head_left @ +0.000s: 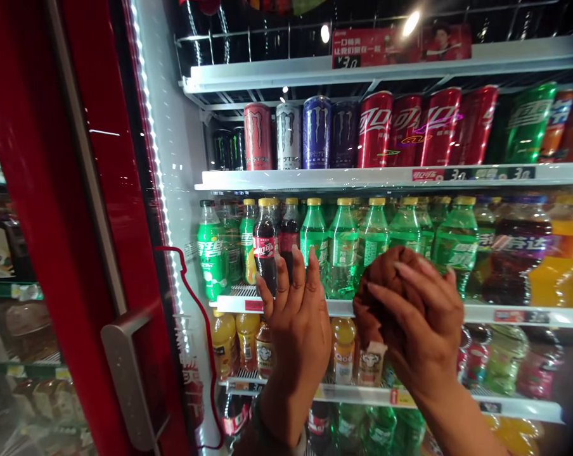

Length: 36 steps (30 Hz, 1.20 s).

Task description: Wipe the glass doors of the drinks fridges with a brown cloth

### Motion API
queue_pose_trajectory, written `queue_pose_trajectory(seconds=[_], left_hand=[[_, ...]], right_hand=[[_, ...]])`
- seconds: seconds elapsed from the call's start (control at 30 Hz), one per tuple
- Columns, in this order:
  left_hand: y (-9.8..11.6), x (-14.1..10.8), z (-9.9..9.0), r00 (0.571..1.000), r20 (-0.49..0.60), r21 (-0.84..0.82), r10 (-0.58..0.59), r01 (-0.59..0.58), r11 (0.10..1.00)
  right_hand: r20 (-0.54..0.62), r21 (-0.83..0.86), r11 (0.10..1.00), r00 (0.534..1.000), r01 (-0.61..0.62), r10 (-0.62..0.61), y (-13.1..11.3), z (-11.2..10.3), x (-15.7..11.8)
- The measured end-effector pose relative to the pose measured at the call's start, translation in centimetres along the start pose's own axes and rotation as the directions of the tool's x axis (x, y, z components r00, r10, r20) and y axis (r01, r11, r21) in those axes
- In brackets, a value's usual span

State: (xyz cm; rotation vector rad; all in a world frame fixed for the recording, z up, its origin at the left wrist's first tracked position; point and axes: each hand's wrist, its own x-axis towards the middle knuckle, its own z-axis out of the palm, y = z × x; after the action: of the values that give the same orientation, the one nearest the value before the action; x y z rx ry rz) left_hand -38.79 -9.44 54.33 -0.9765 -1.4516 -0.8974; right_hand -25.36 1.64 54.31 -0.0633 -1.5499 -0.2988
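Observation:
My right hand (426, 316) is wrapped round a bunched brown cloth (379, 294), in front of the middle shelves of a drinks fridge. My left hand (298, 310) is beside it, palm forward with its fingers stretched upward and apart. It holds nothing and seems to rest against the fridge's glass door, though the contact itself is hidden. Behind the fingers are cola bottles (266, 253) and green soda bottles (343, 247). Light spots and coloured streaks show on the glass over the red cans (376, 130).
A metal door handle (127, 380) juts from the red door frame (101, 158) on the left. Energy drink cans (286, 136) line the upper shelf, and orange drink bottles (566, 253) stand at the right. Beyond the frame, another shelf unit (25, 364) holds blurred goods.

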Motion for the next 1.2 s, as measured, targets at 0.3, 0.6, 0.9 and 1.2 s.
queue_pose_trajectory(seconds=[0.3, 0.6, 0.9, 1.2], left_hand=[[0.8, -0.1, 0.6, 1.000, -0.004, 0.009, 0.015, -0.015, 1.000], [3.9, 0.2, 1.0, 0.996, 0.058, -0.039, 0.064, -0.062, 0.997], [5.9, 0.3, 1.8, 0.991, 0.107, -0.011, 0.075, -0.074, 0.997], [7.9, 0.4, 2.4, 0.991, 0.120, -0.039, 0.064, -0.060, 0.997]], right_hand=[[0.048, 0.060, 0.995, 0.995, 0.080, -0.083, 0.1, 0.2, -0.4], [-0.101, 0.029, 0.999, 0.994, 0.041, -0.038, 2.3, -0.2, 2.7], [0.047, 0.015, 0.995, 0.994, 0.097, -0.098, 5.9, -3.6, 0.4], [0.053, 0.065, 0.992, 0.992, 0.109, -0.112, 5.7, -3.2, 0.1]])
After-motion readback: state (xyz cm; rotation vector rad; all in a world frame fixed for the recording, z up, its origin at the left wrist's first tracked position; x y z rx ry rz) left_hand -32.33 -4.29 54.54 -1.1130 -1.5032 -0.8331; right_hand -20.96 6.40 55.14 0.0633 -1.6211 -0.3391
